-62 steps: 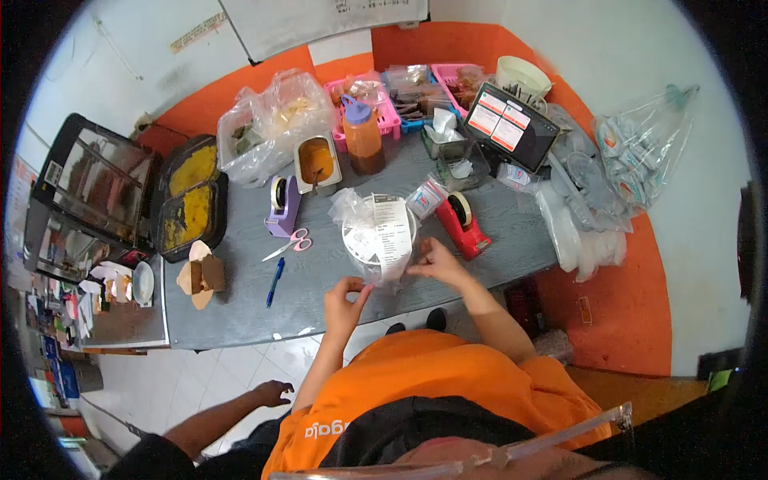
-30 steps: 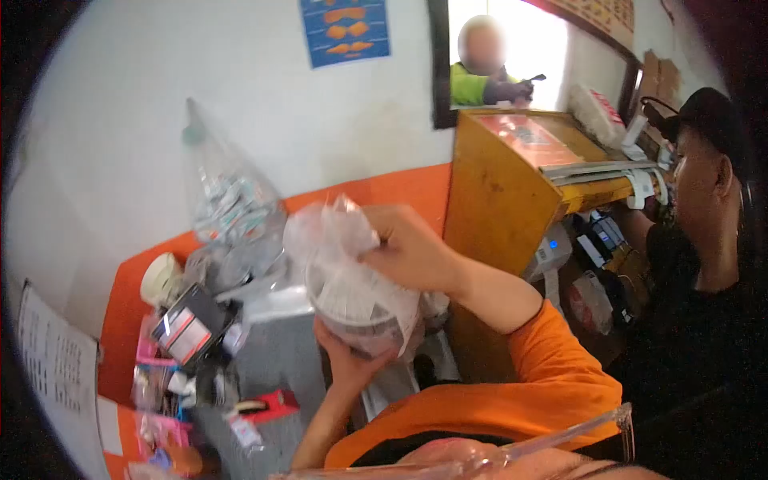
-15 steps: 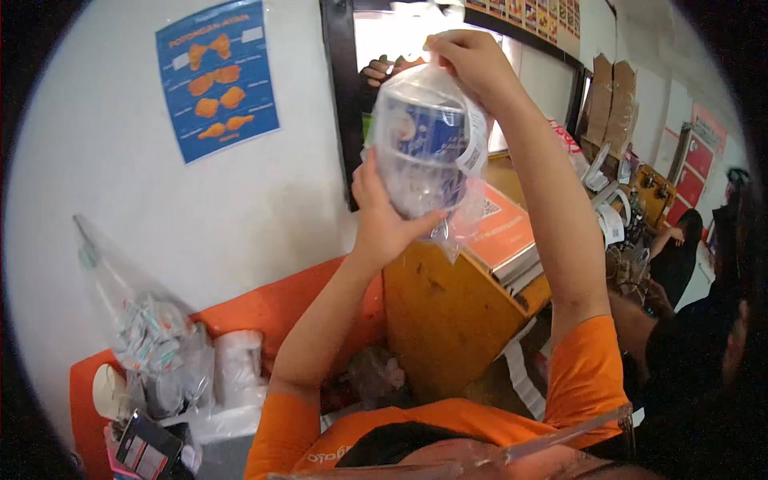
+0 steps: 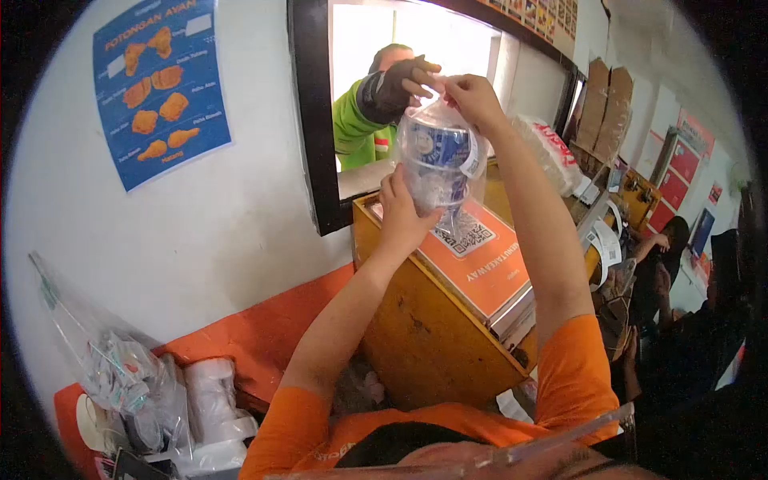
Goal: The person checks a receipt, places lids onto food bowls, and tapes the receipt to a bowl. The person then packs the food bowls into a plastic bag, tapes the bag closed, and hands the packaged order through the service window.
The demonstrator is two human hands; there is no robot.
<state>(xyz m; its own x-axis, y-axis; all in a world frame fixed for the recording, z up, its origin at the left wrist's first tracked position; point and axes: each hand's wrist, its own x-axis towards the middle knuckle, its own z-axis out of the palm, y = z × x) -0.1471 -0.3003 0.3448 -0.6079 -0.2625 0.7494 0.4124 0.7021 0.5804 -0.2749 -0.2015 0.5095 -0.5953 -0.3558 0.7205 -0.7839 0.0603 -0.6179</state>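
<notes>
A clear plastic bag [image 4: 438,186] hangs upright in front of the window, with what look like stacked blue-printed cups [image 4: 442,146] and a white label inside. My right hand [image 4: 475,101] pinches the gathered top of the bag. Lower down, my left hand [image 4: 406,214] is curled around the bag's bottom left side, supporting it. From the window, another person's dark-gloved hand [image 4: 402,82] reaches to the top of the bag, beside my right fingers. Whether that hand grips the bag is unclear.
Below the bag stands a yellow-brown cabinet [image 4: 424,328] bearing an orange takeaway menu board [image 4: 488,268]. A dark window frame [image 4: 310,120] borders the opening. A blue poster [image 4: 164,88] hangs left. Bagged supplies [image 4: 128,372] sit lower left; people work at right.
The bag and both my hands have moved out toward the window. The person in the green jacket has come into view, their gloved hand now at the bag's top.
</notes>
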